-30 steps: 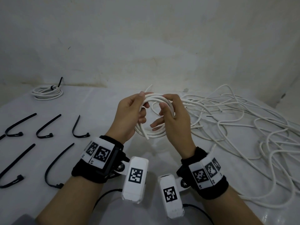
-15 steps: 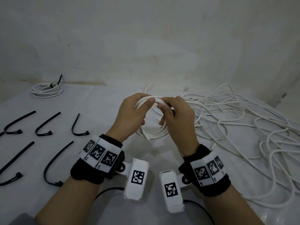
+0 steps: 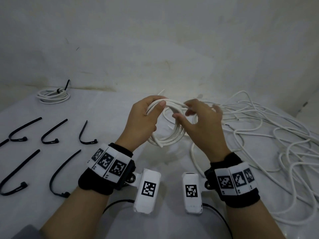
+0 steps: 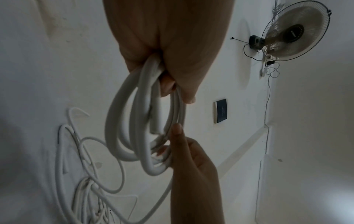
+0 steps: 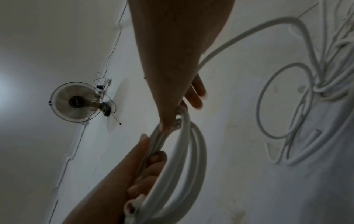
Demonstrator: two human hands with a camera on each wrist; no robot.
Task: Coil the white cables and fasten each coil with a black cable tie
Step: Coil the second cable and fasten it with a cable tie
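Note:
My left hand grips the top left of a coil of white cable, held above the table between both hands. My right hand pinches a strand at the coil's top right with thumb and forefinger, its other fingers spread. A cut cable end hangs at the coil's bottom. The left wrist view shows the coil hanging from my left hand, with my right hand at its far side. In the right wrist view, a strand runs from the coil past my right hand to the pile.
A tangled pile of loose white cables covers the right of the table. Several black cable ties lie in rows on the left. A coil bound with a black tie sits at the back left, by the wall.
My right hand has slid rightwards along the top of the coil, away from my left, and its outer fingers have spread. My left hand keeps its grip.

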